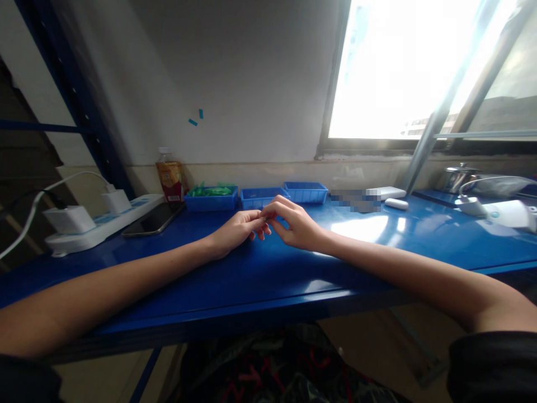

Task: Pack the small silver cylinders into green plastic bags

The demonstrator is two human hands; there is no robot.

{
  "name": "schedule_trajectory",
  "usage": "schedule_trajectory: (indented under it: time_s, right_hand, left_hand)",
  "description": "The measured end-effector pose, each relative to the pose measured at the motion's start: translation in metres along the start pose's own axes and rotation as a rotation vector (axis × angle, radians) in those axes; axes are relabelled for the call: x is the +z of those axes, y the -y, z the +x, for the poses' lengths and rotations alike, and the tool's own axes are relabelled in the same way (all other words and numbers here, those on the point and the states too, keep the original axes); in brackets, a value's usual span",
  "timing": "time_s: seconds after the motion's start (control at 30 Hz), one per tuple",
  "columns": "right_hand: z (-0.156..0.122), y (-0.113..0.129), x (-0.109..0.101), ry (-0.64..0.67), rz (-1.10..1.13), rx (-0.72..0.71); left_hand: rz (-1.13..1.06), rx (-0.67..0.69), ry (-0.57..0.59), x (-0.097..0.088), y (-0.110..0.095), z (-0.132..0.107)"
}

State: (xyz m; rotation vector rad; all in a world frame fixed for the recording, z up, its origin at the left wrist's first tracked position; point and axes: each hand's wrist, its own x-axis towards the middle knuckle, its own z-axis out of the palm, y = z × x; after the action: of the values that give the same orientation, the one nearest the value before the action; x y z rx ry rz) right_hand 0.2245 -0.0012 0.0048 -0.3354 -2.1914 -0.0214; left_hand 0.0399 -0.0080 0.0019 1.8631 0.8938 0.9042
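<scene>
Grip pinched, left hand meeting right hand fingertips (item unclear), bin holding green pieces

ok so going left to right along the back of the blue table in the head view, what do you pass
power strip → bottle → blue bin with green pieces → second blue bin → third blue bin → flat white box → metal pot

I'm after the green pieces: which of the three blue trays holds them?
The leftmost tray, next to the bottle. It is full of green pieces; the middle tray and right tray show none.
</scene>
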Motion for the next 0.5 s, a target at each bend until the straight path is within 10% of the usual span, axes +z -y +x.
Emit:
schedule_trajectory:
  time_s: [0.5]
  right_hand:
    - [-0.0006,0.0023,0.0004,-0.098,-0.038,-0.033]
  left_hand:
    - [-0.228,-0.061,-0.002,0.0043,-0.0032,-0.0031]
